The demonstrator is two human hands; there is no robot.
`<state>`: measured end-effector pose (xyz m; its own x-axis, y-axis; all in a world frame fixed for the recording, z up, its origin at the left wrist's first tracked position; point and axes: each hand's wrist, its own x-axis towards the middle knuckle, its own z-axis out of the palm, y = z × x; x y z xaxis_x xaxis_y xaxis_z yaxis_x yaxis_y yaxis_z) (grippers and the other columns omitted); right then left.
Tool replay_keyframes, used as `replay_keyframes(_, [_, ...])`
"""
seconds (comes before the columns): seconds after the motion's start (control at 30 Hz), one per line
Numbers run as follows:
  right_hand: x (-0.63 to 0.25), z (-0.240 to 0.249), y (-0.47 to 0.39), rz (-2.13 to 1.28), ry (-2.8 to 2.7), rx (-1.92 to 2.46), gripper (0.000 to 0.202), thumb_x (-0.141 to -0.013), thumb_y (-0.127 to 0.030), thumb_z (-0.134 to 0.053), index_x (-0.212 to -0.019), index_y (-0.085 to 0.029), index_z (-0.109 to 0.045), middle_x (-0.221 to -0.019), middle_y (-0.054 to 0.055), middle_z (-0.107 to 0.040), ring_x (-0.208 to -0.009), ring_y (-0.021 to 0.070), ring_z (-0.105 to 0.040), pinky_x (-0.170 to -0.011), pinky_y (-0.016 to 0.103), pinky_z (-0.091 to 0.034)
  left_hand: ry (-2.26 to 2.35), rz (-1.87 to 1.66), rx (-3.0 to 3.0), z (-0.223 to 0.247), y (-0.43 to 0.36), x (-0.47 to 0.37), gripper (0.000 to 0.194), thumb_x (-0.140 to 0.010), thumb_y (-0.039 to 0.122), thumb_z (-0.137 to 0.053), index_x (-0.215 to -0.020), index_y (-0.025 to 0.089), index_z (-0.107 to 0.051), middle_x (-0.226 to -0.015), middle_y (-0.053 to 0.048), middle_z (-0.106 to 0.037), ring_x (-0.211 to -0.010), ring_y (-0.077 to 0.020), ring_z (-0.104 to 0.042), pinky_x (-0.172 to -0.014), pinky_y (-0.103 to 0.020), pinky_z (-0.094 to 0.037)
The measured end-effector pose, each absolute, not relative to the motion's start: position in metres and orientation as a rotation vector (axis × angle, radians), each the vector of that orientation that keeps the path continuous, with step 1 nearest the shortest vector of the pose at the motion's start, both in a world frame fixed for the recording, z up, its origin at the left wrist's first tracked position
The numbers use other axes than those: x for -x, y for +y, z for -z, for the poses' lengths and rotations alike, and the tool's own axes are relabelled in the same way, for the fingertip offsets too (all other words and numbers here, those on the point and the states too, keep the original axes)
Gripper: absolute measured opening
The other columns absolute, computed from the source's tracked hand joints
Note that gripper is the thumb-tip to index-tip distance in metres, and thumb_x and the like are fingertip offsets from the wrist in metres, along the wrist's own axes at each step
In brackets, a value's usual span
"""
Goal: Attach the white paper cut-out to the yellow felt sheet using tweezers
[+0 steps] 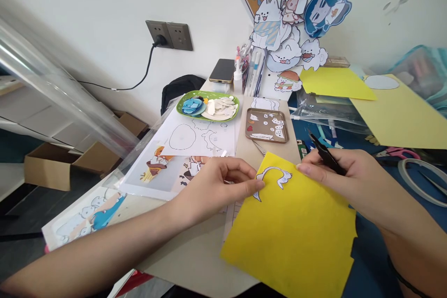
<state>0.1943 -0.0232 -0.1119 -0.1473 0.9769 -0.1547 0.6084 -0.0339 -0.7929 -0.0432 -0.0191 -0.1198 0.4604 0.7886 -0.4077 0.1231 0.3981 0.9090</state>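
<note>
Both of my hands meet at the top corner of the yellow sheet (296,233), which lies tilted on the table (195,260) just in front of me. My left hand (213,186) has its fingertips closed on the left end of the white cutout (274,178), a curved piece whose long axis runs left to right across that corner. My right hand (349,177) grips black tweezers (326,154), points aimed up and away, and sits just right of the cutout, so the left hand is the nearer one.
</note>
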Motion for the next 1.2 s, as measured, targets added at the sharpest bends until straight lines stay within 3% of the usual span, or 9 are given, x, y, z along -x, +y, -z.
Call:
replay_keyframes(0.17, [-0.194, 0.1129, -0.0222, -1.06, -1.793, 1.68, 0.04, -0.074, -0.059, -0.059, -0.068, -0.021, -0.066, -0.065, 0.001, -0.059, -0.055, 0.0133, -0.05, -0.044, 0.022, -0.036, 1.021, -0.511, -1.061, 0.1198, -0.0191, 0.0448, 0.019, -0.074, 0.035, -0.071, -0.075, 0.017, -0.069, -0.071, 0.0, -0.071, -0.058, -0.0063, -0.058, -0.052, -0.016, -0.039])
replay_keyframes(0.6, [-0.1944, 0.113, -0.0225, -1.103, -1.81, 1.694, 0.043, -0.075, -0.062, -0.056, -0.07, -0.02, -0.064, -0.065, 0.001, -0.054, -0.055, 0.0128, -0.046, -0.046, 0.023, -0.032, 1.054, -0.548, -1.061, 0.1238, -0.019, 0.0443, 0.017, -0.068, 0.031, -0.076, -0.068, 0.016, -0.069, -0.066, 0.0, -0.072, -0.06, -0.0082, -0.063, -0.054, -0.016, -0.044])
replay_keyframes(1.2, [-0.1897, 0.1085, -0.0256, -1.198, -1.777, 1.537, 0.033, -0.075, -0.05, -0.063, -0.066, -0.019, -0.062, -0.064, 0.0, -0.056, -0.058, 0.0123, -0.05, -0.05, 0.021, -0.039, 0.967, -0.6, -1.03, 0.1232, -0.018, 0.0438, 0.01, -0.075, 0.03, -0.071, -0.076, 0.02, -0.074, -0.067, 0.003, -0.072, -0.053, -0.0026, -0.057, -0.049, -0.01, -0.041])
